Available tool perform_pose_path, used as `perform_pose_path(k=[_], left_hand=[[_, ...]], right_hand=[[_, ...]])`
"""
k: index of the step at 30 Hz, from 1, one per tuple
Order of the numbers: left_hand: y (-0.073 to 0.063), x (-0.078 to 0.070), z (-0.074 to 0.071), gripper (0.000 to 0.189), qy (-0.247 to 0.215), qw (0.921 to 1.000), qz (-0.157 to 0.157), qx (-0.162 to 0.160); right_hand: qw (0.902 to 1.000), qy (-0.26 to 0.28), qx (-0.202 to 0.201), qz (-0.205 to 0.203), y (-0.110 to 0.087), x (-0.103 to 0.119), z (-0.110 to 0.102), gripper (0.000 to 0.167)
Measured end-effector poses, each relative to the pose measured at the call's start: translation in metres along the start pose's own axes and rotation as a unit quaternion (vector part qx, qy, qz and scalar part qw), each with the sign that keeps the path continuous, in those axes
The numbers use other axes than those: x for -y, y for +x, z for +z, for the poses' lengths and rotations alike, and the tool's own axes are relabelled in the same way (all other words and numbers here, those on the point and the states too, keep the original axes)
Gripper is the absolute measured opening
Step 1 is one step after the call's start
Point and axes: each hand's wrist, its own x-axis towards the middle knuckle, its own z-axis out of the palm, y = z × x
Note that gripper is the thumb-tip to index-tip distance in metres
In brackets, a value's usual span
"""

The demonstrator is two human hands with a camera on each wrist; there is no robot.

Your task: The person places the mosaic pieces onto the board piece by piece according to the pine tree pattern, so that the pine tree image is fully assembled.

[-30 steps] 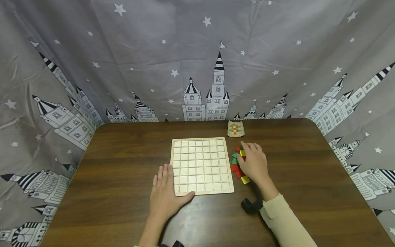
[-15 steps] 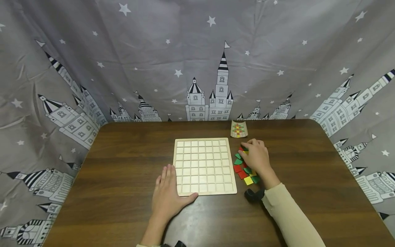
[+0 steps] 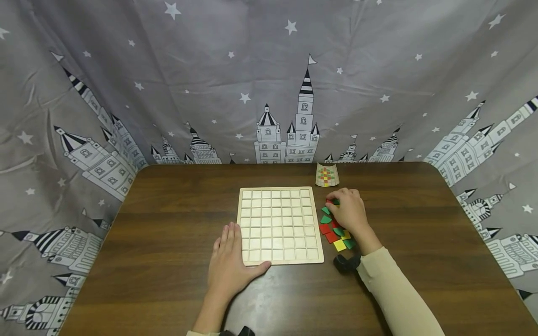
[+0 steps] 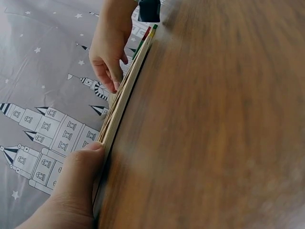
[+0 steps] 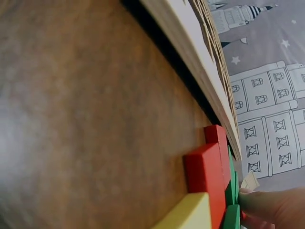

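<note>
A pale square wooden board (image 3: pixel 277 225) with a grid of recessed cells lies on the table. My left hand (image 3: pixel 229 261) rests against its lower left corner, fingers straight along the left edge and thumb (image 4: pixel 81 167) at the near edge. To the right of the board is a loose cluster of red blocks (image 3: pixel 331 237), green blocks (image 3: pixel 325 219) and yellow blocks (image 3: pixel 339 245). Over the far end of this cluster, my right hand (image 3: pixel 350 210) pinches a small red block (image 3: pixel 329 201) between thumb and index finger; the hand hides some pieces beneath it.
Behind the cluster stands a curved pattern card (image 3: pixel 327 175) with a coloured grid design. The brown wooden table (image 3: pixel 176 224) reaches back to a grey curtain (image 3: pixel 201 70) printed with castles and stars. A black wrist strap (image 3: pixel 346 264) shows at the right wrist.
My right hand has shifted slightly towards the far end of the cluster, its thumb and index finger closing on a red block. More blocks now show below it. The left hand stays on the board.
</note>
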Motion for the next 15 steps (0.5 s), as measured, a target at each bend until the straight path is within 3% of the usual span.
perform_pose_path(k=[9, 15], left_hand=[[0.0, 0.001, -0.001, 0.131, 0.003, 1.0, 0.004, -0.009], [-0.001, 0.0, 0.0, 0.131, 0.001, 0.9999, 0.004, -0.011]], right_hand=[[0.9998, 0.012, -0.007, -0.017, 0.001, 0.001, -0.002, 0.017], [0.9987, 0.048, -0.006, -0.018, 0.007, 0.012, -0.002, 0.016]])
